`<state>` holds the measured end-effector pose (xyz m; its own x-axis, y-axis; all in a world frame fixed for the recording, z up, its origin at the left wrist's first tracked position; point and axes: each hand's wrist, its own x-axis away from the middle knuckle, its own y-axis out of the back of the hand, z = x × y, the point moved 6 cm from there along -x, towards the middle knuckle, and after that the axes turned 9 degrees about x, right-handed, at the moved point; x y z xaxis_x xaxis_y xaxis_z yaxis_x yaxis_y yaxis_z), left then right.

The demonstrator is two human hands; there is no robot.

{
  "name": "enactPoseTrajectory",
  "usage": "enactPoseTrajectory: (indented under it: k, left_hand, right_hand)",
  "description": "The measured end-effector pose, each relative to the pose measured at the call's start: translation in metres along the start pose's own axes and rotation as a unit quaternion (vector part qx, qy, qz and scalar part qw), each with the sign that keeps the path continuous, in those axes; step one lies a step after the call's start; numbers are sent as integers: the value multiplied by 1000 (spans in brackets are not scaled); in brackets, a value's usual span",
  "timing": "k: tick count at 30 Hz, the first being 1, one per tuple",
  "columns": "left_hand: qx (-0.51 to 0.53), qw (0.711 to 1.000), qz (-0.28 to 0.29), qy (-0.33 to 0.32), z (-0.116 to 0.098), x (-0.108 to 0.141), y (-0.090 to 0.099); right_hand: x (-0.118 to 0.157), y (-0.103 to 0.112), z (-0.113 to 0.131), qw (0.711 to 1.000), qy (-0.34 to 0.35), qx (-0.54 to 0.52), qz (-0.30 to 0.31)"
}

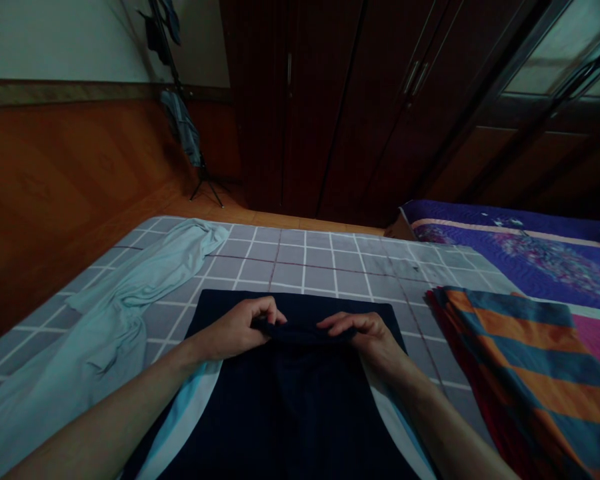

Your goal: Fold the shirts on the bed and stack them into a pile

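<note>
A dark navy garment (300, 407) with white and light blue curved side panels lies spread on the bed in front of me. My left hand (247, 327) pinches a raised fold of its cloth between thumb and fingers, left of the middle. On the other side, my right hand (367, 333) grips the same fold. The fold is stretched between both hands, a little below the garment's straight far edge. Which kind of garment it is, I cannot tell for sure.
A crumpled pale garment (125, 300) lies at left on the grey checked sheet (325, 257). Folded striped orange and blue cloth (540, 353) rests at right, beside a purple floral bedcover (520, 250). Beyond stand a dark wardrobe (320, 113) and a clothes stand (180, 100).
</note>
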<state>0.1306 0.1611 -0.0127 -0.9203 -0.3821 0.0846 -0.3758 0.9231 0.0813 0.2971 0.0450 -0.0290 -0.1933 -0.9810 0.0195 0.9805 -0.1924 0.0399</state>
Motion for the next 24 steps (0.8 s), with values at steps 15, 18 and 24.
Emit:
enactPoseTrajectory:
  k: [15,18,24]
  left_hand:
    - [10,997,-2,79,-2,5,1]
    - [-25,993,-10,117,6,4,-5]
    - [-68,989,23,132,5,6,-11]
  right_hand:
    - [7,-8,17,995,28,15,93]
    - [7,-10,18,993,33,34,108]
    - [5,-11,16,990,54,46,124]
